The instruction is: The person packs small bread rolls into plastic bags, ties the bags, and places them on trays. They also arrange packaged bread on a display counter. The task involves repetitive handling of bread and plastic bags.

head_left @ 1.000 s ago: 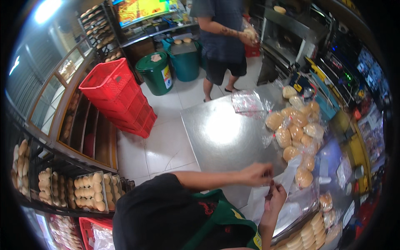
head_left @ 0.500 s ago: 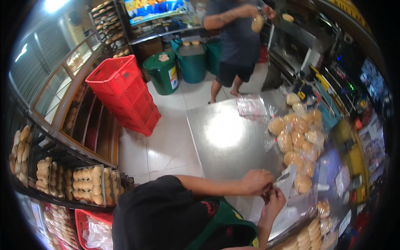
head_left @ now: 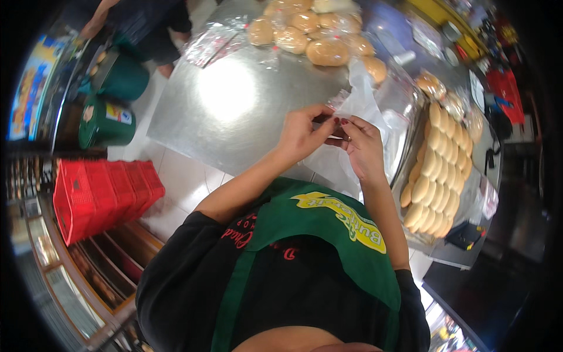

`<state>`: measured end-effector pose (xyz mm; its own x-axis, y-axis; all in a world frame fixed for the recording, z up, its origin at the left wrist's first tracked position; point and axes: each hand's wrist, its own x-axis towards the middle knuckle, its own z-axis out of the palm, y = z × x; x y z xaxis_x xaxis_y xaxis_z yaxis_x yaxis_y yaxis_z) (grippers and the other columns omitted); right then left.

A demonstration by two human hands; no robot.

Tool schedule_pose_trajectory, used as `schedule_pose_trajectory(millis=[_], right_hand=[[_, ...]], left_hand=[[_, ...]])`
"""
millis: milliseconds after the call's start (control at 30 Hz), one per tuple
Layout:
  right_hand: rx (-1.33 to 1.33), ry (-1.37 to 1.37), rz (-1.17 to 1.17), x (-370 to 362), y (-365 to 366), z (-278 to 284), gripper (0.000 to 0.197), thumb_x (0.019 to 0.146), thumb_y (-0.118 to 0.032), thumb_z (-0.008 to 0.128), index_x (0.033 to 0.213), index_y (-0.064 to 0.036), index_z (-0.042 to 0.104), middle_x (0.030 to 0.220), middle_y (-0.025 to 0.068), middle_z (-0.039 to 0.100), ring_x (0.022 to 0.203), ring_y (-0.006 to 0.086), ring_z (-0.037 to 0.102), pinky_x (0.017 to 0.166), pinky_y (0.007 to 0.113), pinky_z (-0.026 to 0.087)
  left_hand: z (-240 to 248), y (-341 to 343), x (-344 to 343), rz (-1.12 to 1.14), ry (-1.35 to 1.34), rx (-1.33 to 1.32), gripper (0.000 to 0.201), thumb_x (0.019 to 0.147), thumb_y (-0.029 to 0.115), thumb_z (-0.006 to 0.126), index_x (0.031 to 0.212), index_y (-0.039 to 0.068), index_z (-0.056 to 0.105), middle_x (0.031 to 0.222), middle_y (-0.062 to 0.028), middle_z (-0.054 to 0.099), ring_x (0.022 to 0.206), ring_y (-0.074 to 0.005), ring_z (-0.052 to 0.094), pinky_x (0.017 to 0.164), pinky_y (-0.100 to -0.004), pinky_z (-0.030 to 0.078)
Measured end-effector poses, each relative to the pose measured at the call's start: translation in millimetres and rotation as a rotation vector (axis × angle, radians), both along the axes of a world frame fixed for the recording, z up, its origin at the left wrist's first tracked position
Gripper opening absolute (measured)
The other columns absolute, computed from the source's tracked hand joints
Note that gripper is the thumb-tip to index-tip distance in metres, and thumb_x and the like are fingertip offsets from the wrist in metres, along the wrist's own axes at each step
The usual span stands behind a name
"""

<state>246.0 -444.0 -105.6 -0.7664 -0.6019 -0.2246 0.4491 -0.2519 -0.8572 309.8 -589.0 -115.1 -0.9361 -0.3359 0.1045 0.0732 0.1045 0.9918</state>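
My left hand [head_left: 304, 134] and my right hand [head_left: 365, 145] meet above the near edge of a steel table [head_left: 176, 111]. Their fingertips pinch together on a thin, whitish plastic bag [head_left: 365, 97]. The bag spreads away from my fingers over the tabletop, and part of it hangs below them. Just past it lies a pile of round buns in clear bags [head_left: 326, 53]. Clear plastic sheets or bags [head_left: 400, 88] lie to the right of my right hand.
A tray's worth of joined bread rolls [head_left: 437, 170] lies to my right, with several bagged buns [head_left: 431, 85] behind it. Flat plastic packs [head_left: 217, 44] rest at the table's far left. Stacked red crates [head_left: 108, 196], a green bin [head_left: 107, 123] and another person [head_left: 138, 26] are on the left.
My view has swung to the right and down, so the roll tray and my apron now show fully. Both hands stay together at the plastic bag.
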Motion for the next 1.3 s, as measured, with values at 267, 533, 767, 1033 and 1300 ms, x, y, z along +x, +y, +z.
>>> schedule_pose_trajectory(millis=[267,533,767,1033,1300], right_hand=[[0.235,-0.048,-0.216,2,21,-10,0.021,0.089,-0.010,0.067,0.097,0.0087,0.065,0.086,0.0137,0.067,0.068,0.0220,0.067,0.062,0.034,0.059],[0.046,-0.094,-0.245,5,30,-26,0.012,0.092,-0.006,0.061,0.097,0.0051,0.063,0.092,0.0135,0.068,0.081,0.0250,0.068,0.078,0.039,0.058],[-0.455,-0.208,-0.217,7,37,-45,0.008,0.089,-0.001,0.062,0.096,-0.0034,0.062,0.079,0.0021,0.063,0.076,0.0141,0.063,0.085,0.032,0.054],[0.292,-0.170,-0.474,7,98,-54,0.044,0.085,0.002,0.061,0.126,-0.0091,0.050,0.111,0.0083,0.061,0.107,0.0191,0.059,0.100,0.045,0.044],[0.888,0.622,-0.119,-16,10,25,0.082,0.074,-0.002,0.066,0.148,-0.0153,0.033,0.114,0.0195,0.060,0.101,0.0316,0.061,0.089,0.040,0.047]], left_hand=[[-15,14,-15,-0.131,-0.041,-0.152,0.011,0.088,0.007,0.063,0.093,-0.002,0.066,0.081,-0.0077,0.070,0.075,-0.0095,0.065,0.069,-0.0257,0.053],[-30,6,-28,-0.248,-0.154,0.316,0.015,0.090,0.010,0.059,0.097,-0.002,0.065,0.085,-0.0044,0.067,0.080,-0.0096,0.061,0.074,-0.0244,0.049],[-37,-10,-56,-0.117,-0.263,0.746,0.019,0.096,0.015,0.054,0.104,-0.001,0.060,0.090,-0.0073,0.064,0.080,-0.0157,0.059,0.076,-0.0309,0.050],[-21,-123,-77,0.075,0.053,0.407,0.008,0.092,0.011,0.058,0.088,0.004,0.059,0.072,-0.0002,0.057,0.061,-0.0089,0.053,0.056,-0.0268,0.046],[34,-3,-57,-0.473,0.316,-0.592,0.017,0.076,-0.001,0.065,0.092,0.004,0.063,0.088,-0.0091,0.065,0.079,-0.0262,0.065,0.070,-0.0352,0.051]])
